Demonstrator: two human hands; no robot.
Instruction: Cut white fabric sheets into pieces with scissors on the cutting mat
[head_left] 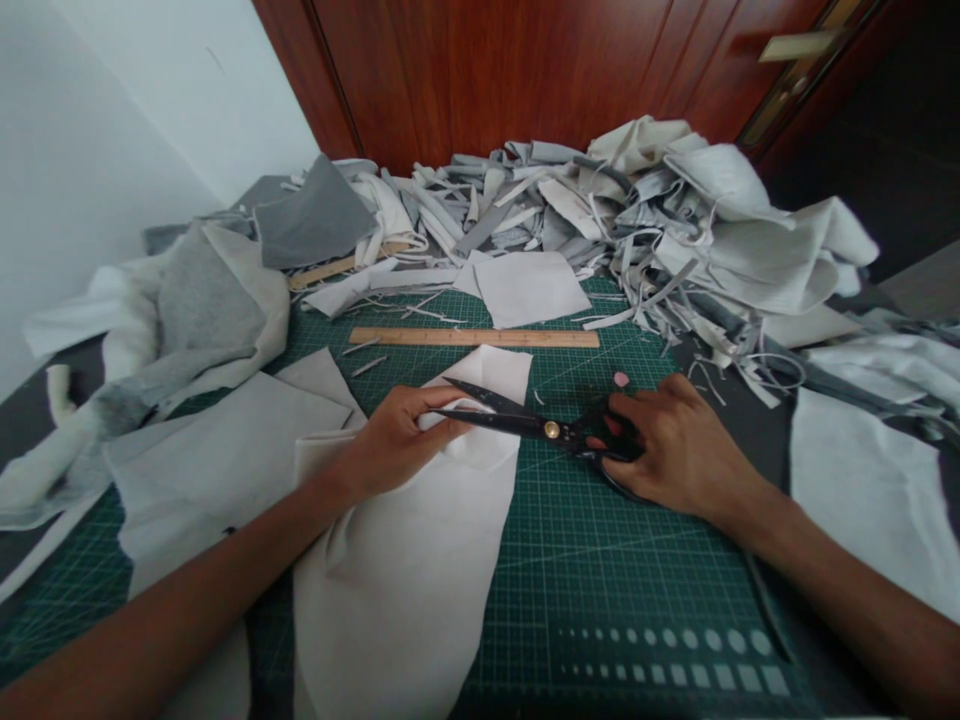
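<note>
From afar I am watching the left hand (397, 430) pinching the white cloth (420, 580) in the lower centre of the frame. The right hand (671, 445), right of centre, is gripping the black scissors (551, 430). Their blades (499, 424) are standing open close to the left fingers (411, 400), so a careless closing could be nicking them.

Right of centre, the bare right hand (675, 445) grips black metal scissors (551, 429) with a brass-coloured pivot, their parted blades pointing left at the soft white cloth (405, 580) pinched by the bare left hand (394, 430) near centre. Above them, a flat wooden ruler (472, 338) lies on the green gridded cutting mat (600, 560); grey and white fabric scraps (487, 205) heap across the upper middle.
</note>
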